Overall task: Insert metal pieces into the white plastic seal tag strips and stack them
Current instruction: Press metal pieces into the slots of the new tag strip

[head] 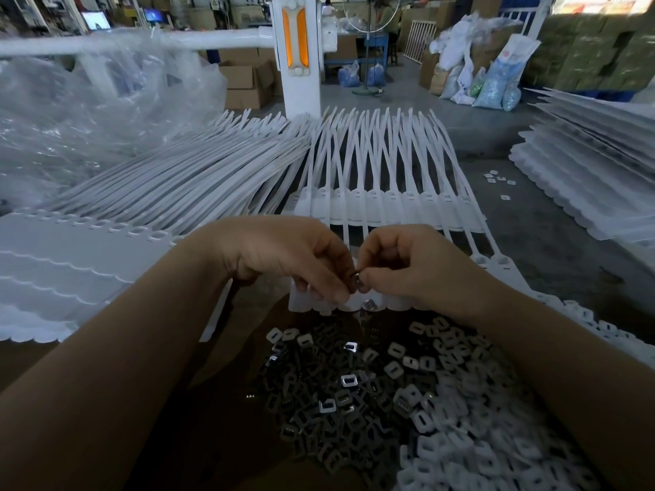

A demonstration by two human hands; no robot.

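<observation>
Head view: left hand (283, 258) and right hand (407, 264) meet fingertip to fingertip, both pinching one small metal piece (358, 279). Just below the pinch lies the seal strip (354, 303), its row of heads running left to right, equally near both hands.

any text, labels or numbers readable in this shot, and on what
No text can be read anywhere in this view.
White sacks at the back right: faint printing, too blurred to read.
Monitor screens at the back left: lit, content too small to read.
Yellow sign on the far wall: a blur, not legible.
Seal tag strips and metal pieces: no markings visible.
</observation>
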